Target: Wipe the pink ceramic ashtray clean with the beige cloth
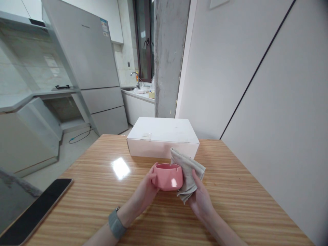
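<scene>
A glossy pink ashtray [167, 178] with notches in its rim is held up over the wooden table, its opening facing upward. My left hand [148, 186] is closed around its left side, with some fingers hidden behind it. A folded grey cloth [186, 171] is in my right hand [200, 194], the thumb lying over the cloth and the other fingers mostly out of sight beneath it. The cloth presses against the right side of the ashtray.
Behind the hands, a closed white box [161, 131] sits on the wooden table [243, 198]. A dark phone-like slab [38, 208] lies at the left edge. Beyond are a fridge [84, 48], a sink counter [138, 102] and a white wall [256, 85] on the right.
</scene>
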{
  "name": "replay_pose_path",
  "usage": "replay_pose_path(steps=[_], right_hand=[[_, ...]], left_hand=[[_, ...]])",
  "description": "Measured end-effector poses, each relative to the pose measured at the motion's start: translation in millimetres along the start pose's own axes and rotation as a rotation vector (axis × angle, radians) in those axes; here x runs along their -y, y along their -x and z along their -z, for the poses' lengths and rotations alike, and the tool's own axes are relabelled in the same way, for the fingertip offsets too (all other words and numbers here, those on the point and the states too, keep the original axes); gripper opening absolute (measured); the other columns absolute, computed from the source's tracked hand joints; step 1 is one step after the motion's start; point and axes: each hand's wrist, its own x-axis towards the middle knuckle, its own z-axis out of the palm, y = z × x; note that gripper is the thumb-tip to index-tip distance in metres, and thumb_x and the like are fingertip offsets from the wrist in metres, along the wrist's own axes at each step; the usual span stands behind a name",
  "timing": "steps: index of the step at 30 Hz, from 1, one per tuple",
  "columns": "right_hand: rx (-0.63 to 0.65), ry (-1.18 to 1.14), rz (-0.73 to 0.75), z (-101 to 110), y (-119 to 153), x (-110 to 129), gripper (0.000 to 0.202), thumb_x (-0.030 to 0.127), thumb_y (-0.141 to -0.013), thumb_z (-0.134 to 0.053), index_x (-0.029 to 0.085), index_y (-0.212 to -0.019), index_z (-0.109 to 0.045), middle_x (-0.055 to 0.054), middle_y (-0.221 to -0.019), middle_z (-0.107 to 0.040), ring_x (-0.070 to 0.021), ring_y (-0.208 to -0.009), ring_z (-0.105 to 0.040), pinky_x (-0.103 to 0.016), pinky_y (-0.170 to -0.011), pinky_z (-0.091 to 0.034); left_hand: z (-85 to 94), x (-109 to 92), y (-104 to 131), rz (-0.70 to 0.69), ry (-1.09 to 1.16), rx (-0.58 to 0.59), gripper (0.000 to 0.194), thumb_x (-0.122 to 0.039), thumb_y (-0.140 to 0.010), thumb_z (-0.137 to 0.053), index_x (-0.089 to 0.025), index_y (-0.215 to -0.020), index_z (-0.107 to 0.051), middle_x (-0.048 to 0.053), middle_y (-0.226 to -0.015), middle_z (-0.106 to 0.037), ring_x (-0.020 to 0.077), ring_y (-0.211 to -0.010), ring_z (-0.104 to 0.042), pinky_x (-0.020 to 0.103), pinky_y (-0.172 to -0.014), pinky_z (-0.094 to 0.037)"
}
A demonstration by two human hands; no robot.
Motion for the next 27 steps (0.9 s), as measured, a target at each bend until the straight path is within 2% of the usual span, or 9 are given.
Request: replay_pose_path(steps=[4,7,10,14,19,23,27], right_hand=[[0.016,-0.020,0.008,-3,-2,6,0.035,0.041,-0.075,-0.074,0.015,-0.099,-0.074,-0.008,-0.105,-0.077,-0.0290,-0.114,-0.064,-0.038,-0.093,-0.054],[0.038,-0.016,-0.001,-5,0,8,0.035,0.042,-0.075,-0.074,0.015,-0.096,-0.075,-0.010,-0.101,-0.078,-0.0308,-0.112,-0.065,-0.040,-0.092,-0.054],[0.082,-0.013,-0.055,-7,4,6,0.037,0.043,-0.075,-0.073,0.014,-0.098,-0.074,-0.011,-0.102,-0.077,-0.0313,-0.113,-0.065,-0.042,-0.093,-0.053],[0.131,-0.007,-0.098,-9,10,3,0.037,0.043,-0.074,-0.074,0.014,-0.097,-0.075,-0.011,-0.102,-0.077,-0.0316,-0.114,-0.064,-0.043,-0.095,-0.051],[0.120,-0.013,-0.088,-9,10,1,0.036,0.043,-0.076,-0.072,0.015,-0.098,-0.075,-0.010,-0.102,-0.077,-0.0300,-0.111,-0.066,-0.041,-0.095,-0.051],[0.103,0.000,-0.085,-8,9,0,0.036,0.043,-0.077,-0.071,0.016,-0.100,-0.075,-0.008,-0.101,-0.078,-0.0284,-0.103,-0.069,-0.040,-0.092,-0.053],[0.072,-0.002,-0.071,-5,9,-4,0.035,0.043,-0.076,-0.073,0.018,-0.101,-0.075,-0.006,-0.107,-0.076,-0.0262,-0.102,-0.070,-0.036,-0.087,-0.055]], left_hand=[[-2.5,0,4,-0.022,-0.098,0.018,0.055,-0.032,-0.080,-0.068,-0.023,-0.132,-0.052,0.008,-0.138,-0.055,0.0237,-0.129,-0.047,0.037,-0.108,-0.033],[-3.8,-1,8,-0.097,-0.222,0.045,0.057,-0.036,-0.077,-0.073,-0.020,-0.129,-0.057,0.012,-0.134,-0.058,0.0290,-0.130,-0.045,0.041,-0.109,-0.032],[-5.2,-2,11,-0.141,-0.267,0.063,0.071,-0.043,-0.067,-0.081,-0.018,-0.129,-0.057,0.015,-0.131,-0.060,0.0347,-0.127,-0.047,0.045,-0.106,-0.036],[-8.9,-4,15,-0.133,-0.217,0.043,0.088,-0.045,-0.057,-0.085,-0.021,-0.135,-0.052,0.015,-0.131,-0.059,0.0353,-0.124,-0.050,0.044,-0.104,-0.038],[-7.4,-3,14,-0.124,-0.257,0.002,0.088,-0.042,-0.057,-0.085,-0.019,-0.135,-0.049,0.017,-0.128,-0.061,0.0348,-0.119,-0.053,0.043,-0.097,-0.043],[-0.7,-1,9,-0.187,-0.351,-0.072,0.084,-0.033,-0.058,-0.085,-0.018,-0.132,-0.049,0.017,-0.129,-0.060,0.0334,-0.118,-0.054,0.040,-0.095,-0.044],[2.7,0,5,-0.209,-0.396,-0.147,0.079,-0.031,-0.062,-0.083,-0.017,-0.131,-0.048,0.016,-0.126,-0.062,0.0317,-0.114,-0.057,0.039,-0.092,-0.046]])
